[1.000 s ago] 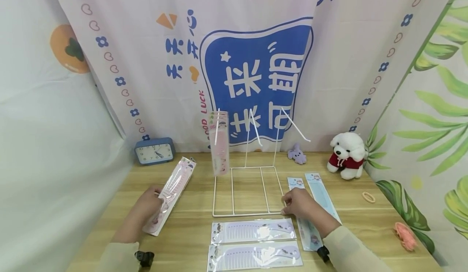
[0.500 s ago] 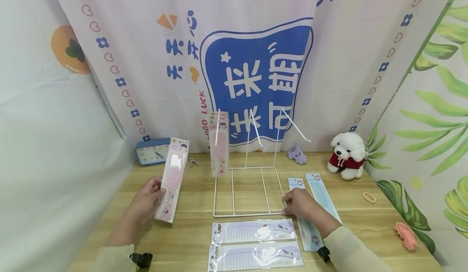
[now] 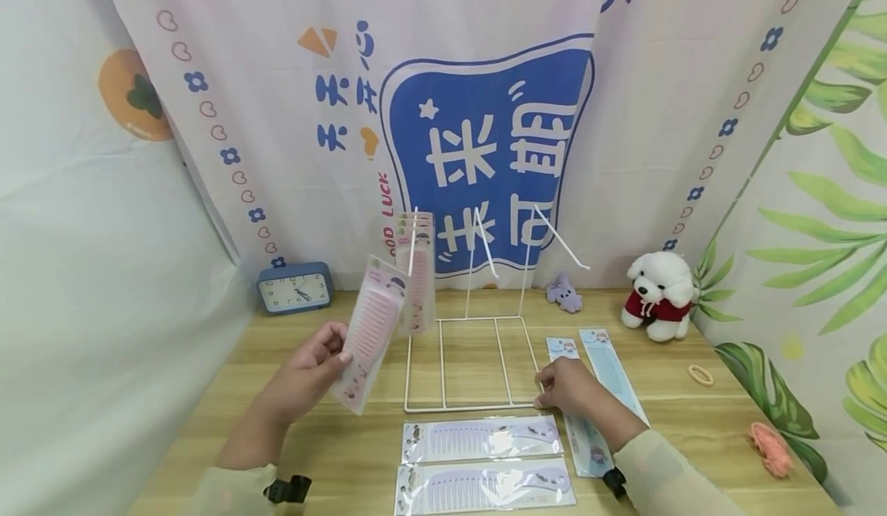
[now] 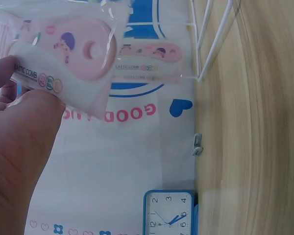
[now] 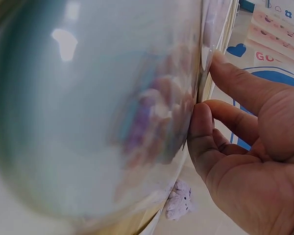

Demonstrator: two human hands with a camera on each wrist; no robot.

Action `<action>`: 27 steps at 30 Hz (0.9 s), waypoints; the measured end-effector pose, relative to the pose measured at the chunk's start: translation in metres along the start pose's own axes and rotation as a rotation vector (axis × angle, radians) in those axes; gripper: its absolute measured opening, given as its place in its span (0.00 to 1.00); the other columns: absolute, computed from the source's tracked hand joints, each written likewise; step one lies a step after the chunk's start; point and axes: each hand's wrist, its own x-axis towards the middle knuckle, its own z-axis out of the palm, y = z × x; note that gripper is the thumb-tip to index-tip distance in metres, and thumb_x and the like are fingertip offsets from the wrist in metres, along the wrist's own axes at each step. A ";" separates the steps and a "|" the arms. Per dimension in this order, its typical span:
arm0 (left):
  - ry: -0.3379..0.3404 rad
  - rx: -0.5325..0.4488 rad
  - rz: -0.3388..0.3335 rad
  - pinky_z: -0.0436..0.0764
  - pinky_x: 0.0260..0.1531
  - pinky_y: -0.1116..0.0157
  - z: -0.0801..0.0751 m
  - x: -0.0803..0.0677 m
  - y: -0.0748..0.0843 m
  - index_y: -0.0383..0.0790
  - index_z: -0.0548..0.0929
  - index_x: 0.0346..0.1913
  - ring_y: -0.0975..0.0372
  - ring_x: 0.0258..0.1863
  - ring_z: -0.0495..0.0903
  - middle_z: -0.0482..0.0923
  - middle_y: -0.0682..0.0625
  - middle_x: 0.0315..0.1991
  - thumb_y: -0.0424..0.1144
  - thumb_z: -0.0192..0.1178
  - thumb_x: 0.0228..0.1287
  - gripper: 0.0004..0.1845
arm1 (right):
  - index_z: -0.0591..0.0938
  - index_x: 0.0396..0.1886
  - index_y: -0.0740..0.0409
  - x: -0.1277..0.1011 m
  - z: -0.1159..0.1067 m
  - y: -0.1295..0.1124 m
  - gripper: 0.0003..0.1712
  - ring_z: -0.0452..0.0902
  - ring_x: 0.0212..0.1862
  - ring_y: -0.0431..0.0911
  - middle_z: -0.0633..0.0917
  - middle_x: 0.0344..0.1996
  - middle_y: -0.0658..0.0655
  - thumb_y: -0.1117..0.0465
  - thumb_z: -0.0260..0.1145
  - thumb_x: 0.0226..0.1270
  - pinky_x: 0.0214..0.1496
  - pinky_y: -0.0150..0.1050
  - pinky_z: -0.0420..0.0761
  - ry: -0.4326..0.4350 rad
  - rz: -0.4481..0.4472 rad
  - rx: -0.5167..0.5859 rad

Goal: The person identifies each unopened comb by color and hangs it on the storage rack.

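We find the left hand [image 3: 308,370] pinching a pink comb pack [image 3: 373,331], tilted near the hanging packs [image 3: 421,293]; the right hand [image 3: 570,387] grips the white rack [image 3: 474,407]. We advise bracing the rack and straightening the pack.

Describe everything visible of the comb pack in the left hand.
The comb pack is a flat, clear plastic-looking sleeve around a pink toothed comb, with printed lettering and cartoon prints. Held above the table, it tilts with its top toward the wire rack. The left hand pinches its edge. It overlaps the hanging pink packs in the head view; whether they touch is unclear.
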 end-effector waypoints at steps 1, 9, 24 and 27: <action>-0.002 0.027 -0.014 0.90 0.52 0.56 0.003 0.001 0.003 0.32 0.66 0.57 0.60 0.54 0.85 0.82 0.49 0.56 0.30 0.48 0.87 0.06 | 0.93 0.50 0.58 0.000 0.000 0.000 0.19 0.74 0.36 0.43 0.81 0.28 0.49 0.61 0.87 0.59 0.39 0.38 0.74 0.002 -0.005 -0.001; 0.037 0.094 -0.111 0.89 0.53 0.57 0.013 0.008 0.010 0.28 0.67 0.57 0.58 0.54 0.84 0.78 0.36 0.56 0.32 0.50 0.86 0.09 | 0.91 0.37 0.54 0.001 0.003 0.003 0.11 0.73 0.33 0.44 0.78 0.24 0.49 0.61 0.86 0.60 0.37 0.38 0.71 0.005 -0.005 -0.001; 0.252 0.149 -0.271 0.85 0.61 0.63 0.024 0.025 0.000 0.34 0.69 0.61 0.53 0.60 0.79 0.78 0.37 0.60 0.28 0.50 0.84 0.10 | 0.87 0.31 0.52 0.001 0.002 0.003 0.13 0.71 0.30 0.43 0.76 0.22 0.48 0.62 0.86 0.59 0.33 0.36 0.68 0.013 -0.029 0.007; 0.332 0.156 -0.321 0.80 0.73 0.54 0.029 0.038 -0.002 0.34 0.70 0.63 0.47 0.69 0.77 0.76 0.36 0.66 0.27 0.51 0.83 0.12 | 0.87 0.31 0.53 0.001 0.001 0.002 0.12 0.72 0.31 0.43 0.77 0.22 0.49 0.62 0.86 0.59 0.33 0.37 0.69 0.010 -0.018 0.013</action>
